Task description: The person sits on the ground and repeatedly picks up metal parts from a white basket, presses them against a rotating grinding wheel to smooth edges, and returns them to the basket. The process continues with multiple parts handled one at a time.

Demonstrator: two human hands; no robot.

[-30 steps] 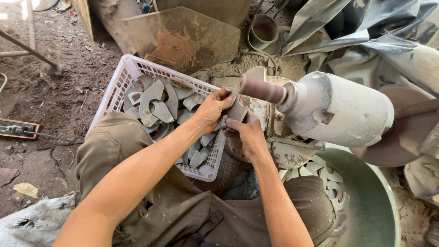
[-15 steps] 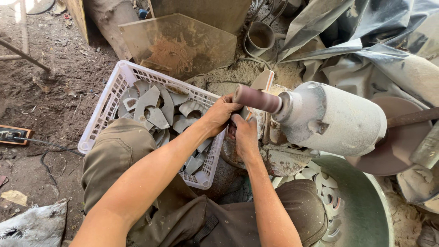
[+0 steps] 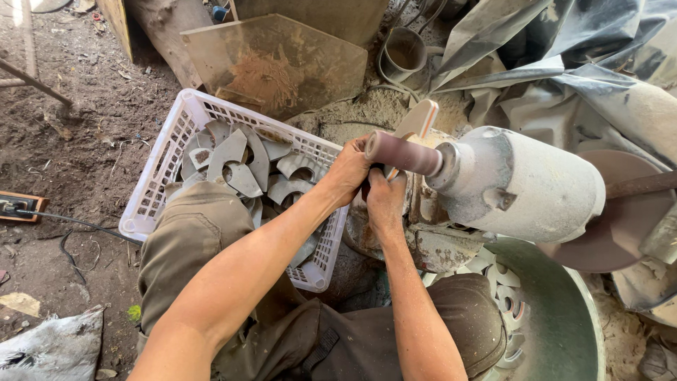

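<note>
Hands meet just under the sanding drum (image 3: 403,153): our left hand (image 3: 347,171) and right hand (image 3: 385,199) close together, fingers curled and pinching a small dark workpiece (image 3: 365,189) between them. Most of it is hidden behind our fingers, so we cannot tell its full shape. We judge it to be like the grey cut pieces (image 3: 243,169) in the white basket (image 3: 163,169) to the left of our knuckles: flat, stiff, dusty, light, with thin edges that could chip or slip. We think the hold belongs on its outer edges, fingertips kept below the drum. Beyond our fingertips sits the pale motor housing (image 3: 529,183); a green basin (image 3: 564,324) lies beside our right forearm.
</note>
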